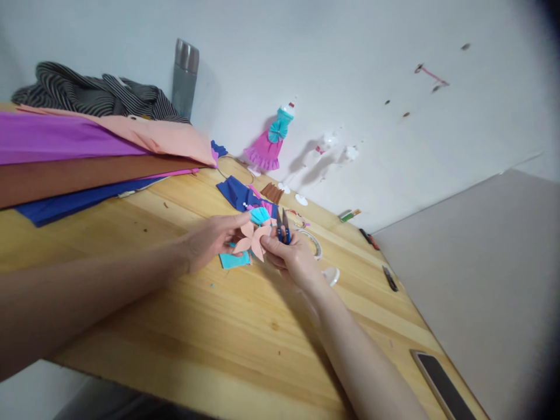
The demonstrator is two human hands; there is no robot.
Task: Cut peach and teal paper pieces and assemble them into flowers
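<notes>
Wooden tabletop (pixel 245 338) was covered at upper left by coloured sheets (pixel 74 137); a pink-skirted figure (pixel 266 149) was seen upper centre. By left hand (pixel 219 233) and right hand (pixel 297 259), a peach flower (pixel 248 238) was pinched at centre, a turquoise piece (pixel 233 261) partly blocked; snips (pixel 283 228) were gripped by the right.

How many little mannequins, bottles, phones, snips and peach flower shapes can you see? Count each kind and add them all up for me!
Little mannequins: 3
Bottle: 1
Phone: 1
Snips: 1
Peach flower shape: 1
Total: 7
</notes>
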